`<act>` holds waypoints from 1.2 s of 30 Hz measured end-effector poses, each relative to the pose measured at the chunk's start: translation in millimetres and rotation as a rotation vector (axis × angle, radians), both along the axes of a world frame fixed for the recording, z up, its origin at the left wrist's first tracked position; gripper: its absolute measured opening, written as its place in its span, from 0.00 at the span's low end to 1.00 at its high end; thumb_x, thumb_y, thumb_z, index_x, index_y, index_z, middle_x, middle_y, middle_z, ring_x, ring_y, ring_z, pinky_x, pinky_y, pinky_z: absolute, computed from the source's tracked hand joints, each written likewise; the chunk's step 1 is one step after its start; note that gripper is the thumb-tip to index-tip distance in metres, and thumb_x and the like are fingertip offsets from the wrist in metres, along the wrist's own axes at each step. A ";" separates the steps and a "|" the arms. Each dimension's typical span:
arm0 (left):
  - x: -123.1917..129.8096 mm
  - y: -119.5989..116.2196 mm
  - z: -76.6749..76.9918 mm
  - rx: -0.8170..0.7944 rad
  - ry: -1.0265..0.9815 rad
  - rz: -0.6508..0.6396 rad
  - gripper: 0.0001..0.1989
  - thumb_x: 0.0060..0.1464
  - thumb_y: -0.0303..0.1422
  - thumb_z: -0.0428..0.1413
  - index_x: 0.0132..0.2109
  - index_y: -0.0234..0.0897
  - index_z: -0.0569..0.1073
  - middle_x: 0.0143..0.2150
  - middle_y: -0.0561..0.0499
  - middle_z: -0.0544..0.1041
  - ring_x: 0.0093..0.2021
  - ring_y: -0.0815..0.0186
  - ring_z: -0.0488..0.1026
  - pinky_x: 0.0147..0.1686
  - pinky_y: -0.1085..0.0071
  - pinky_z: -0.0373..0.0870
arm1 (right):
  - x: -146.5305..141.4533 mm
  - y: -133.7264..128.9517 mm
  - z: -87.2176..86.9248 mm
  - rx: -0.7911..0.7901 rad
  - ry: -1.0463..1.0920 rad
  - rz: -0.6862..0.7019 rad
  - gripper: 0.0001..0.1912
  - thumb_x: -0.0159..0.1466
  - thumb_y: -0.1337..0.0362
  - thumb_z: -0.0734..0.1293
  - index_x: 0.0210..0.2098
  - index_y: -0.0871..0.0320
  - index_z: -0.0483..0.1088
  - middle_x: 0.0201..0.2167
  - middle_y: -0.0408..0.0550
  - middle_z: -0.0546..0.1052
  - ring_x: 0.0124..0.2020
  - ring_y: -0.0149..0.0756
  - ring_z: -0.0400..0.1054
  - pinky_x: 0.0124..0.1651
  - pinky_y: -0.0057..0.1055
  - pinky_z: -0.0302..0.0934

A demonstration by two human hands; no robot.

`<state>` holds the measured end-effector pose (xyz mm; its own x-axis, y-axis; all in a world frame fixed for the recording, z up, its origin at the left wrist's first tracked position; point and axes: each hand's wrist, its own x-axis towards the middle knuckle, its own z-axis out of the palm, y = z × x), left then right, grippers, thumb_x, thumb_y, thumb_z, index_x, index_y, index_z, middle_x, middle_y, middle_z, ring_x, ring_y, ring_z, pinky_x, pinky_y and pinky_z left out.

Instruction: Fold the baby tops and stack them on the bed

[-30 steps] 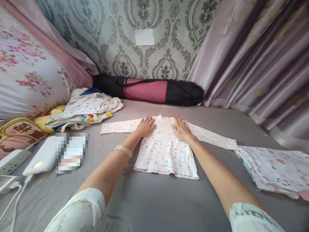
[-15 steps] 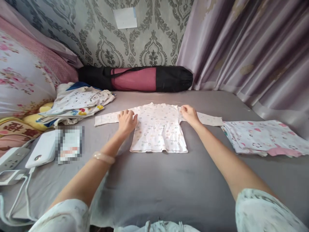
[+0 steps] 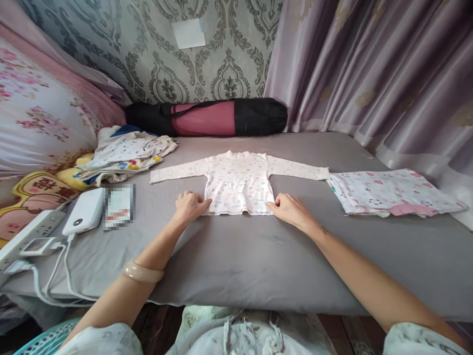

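Note:
A small white long-sleeved shirt (image 3: 238,182) with a pale print lies flat on the grey bed sheet, its sleeves stretched out to both sides. At the lower left corner of its hem, my left hand (image 3: 190,204) pinches the edge between thumb and fingers. My right hand (image 3: 290,209) grips the lower right corner of the hem in the same way. The right sleeve's cuff reaches a folded printed cloth (image 3: 391,192) with pink patches.
Several crumpled clothes (image 3: 129,153) lie at the left, near a white power bank (image 3: 84,209) and a power strip (image 3: 33,234) with cables. A black and pink rolled bag (image 3: 203,118) rests along the wall. Curtains (image 3: 332,74) hang at the right.
Both hands have moved from the shirt's sleeves down to its hem corners and closed on them. The view has shifted, showing more of the bed's front edge.

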<state>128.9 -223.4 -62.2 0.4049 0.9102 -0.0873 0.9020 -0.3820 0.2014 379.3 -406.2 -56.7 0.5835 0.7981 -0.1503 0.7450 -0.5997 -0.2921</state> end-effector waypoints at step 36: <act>37.9 7.1 17.4 0.056 -0.260 -0.688 0.12 0.60 0.30 0.48 0.38 0.38 0.76 0.37 0.46 0.75 0.40 0.61 0.73 0.41 0.67 0.69 | 54.9 29.4 20.6 0.160 -0.153 0.216 0.13 0.64 0.65 0.59 0.37 0.51 0.76 0.40 0.46 0.78 0.40 0.39 0.71 0.36 0.29 0.58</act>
